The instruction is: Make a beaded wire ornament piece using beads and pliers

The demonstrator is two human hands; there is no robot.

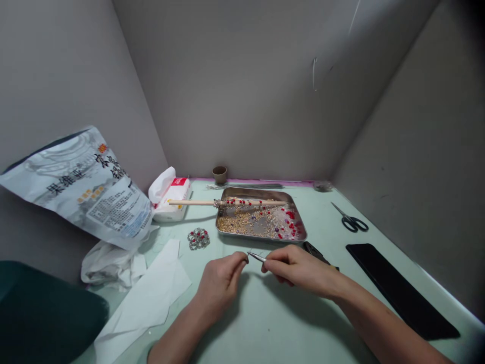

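Note:
My right hand grips a pair of silver tweezers, their pointed tip directed left. The tip meets the fingertips of my left hand, which is closed in a pinch. What my left fingers hold is too small to make out. Just beyond both hands lies a metal tray of gold, clear and red beads. A wooden stick with wire and red beads on it rests across the tray. Left of the tray sits a wire cluster with red beads.
Black scissors and a long black strip lie at the right. A dark tool is partly hidden behind my right hand. At the left are a standing pouch, tissues, white paper and a dark green bin. A small cup stands behind.

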